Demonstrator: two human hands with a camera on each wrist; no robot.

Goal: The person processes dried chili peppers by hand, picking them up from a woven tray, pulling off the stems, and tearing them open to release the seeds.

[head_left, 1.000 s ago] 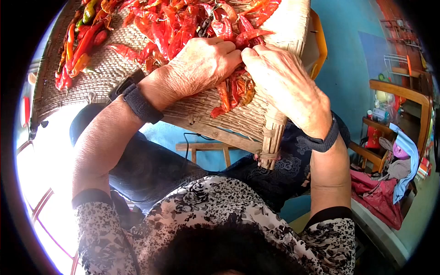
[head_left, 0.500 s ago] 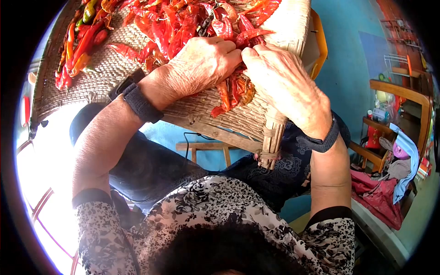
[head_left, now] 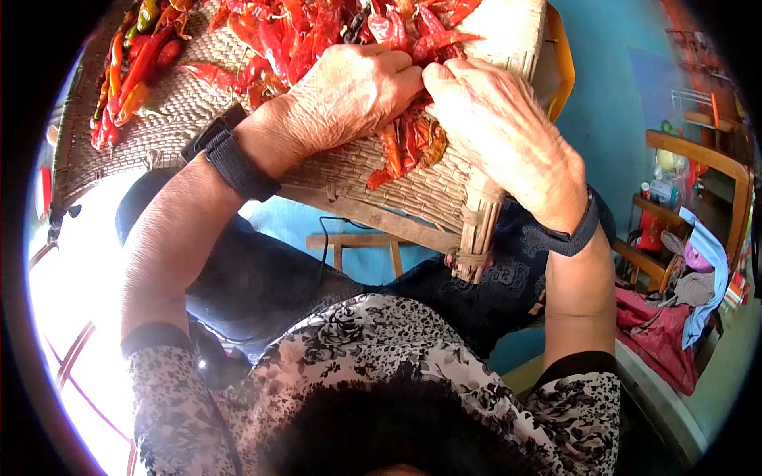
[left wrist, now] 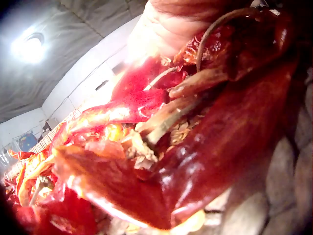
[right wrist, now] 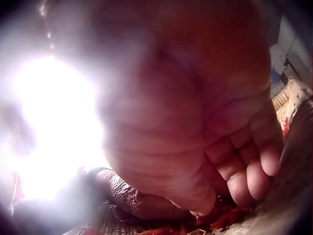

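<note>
My left hand (head_left: 345, 99) and right hand (head_left: 504, 131) meet near the front corner of a woven wicker surface (head_left: 432, 194). Both have curled fingers and pinch at a red chili pepper, mostly hidden under the knuckles in the head view. Red pieces (right wrist: 227, 218) show at the right fingertips in the right wrist view. A few wrinkled dried chilies (head_left: 409, 147) lie just below the hands. Close to the left palm, a glossy dark red chili (left wrist: 215, 156) and pale stems fill the left wrist view.
Beyond the hands spreads a heap of red chilies (head_left: 294, 36). Another row of chilies (head_left: 139, 71), some orange and green, lies at the left. A yellow-edged object (head_left: 562, 63) stands behind the wicker's right side. At the right is a wooden chair (head_left: 734, 190) with cloths (head_left: 655, 337).
The head view has tilted slightly, so the wicker and hands sit a little higher in it. Both hands keep nearly the same pose, close together.
</note>
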